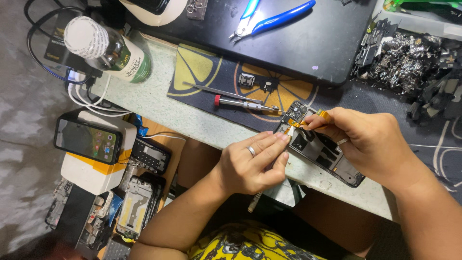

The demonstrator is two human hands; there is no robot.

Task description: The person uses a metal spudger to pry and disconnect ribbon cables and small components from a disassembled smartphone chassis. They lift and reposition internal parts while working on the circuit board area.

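An opened phone frame (pixel 321 153) lies at the near edge of the pale workbench (pixel 159 103), its inner boards exposed. My left hand (pixel 252 163), with a ring on one finger, pinches at the frame's upper left corner beside an orange flex cable (pixel 301 124). My right hand (pixel 370 142), also ringed, covers the frame's right side and pinches the orange flex cable between thumb and forefinger. Both hands touch the phone frame. What the left fingertips hold is too small to tell.
A red-tipped screwdriver (pixel 243 103) and tweezers (pixel 216 90) lie on a patterned mat (pixel 202 72). Blue pliers (pixel 269 19) rest on a black slab. A bottle (pixel 108 48), a lit phone (pixel 86 139) on a white box, phone frames (pixel 137 204) and scrap parts (pixel 409 60) surround.
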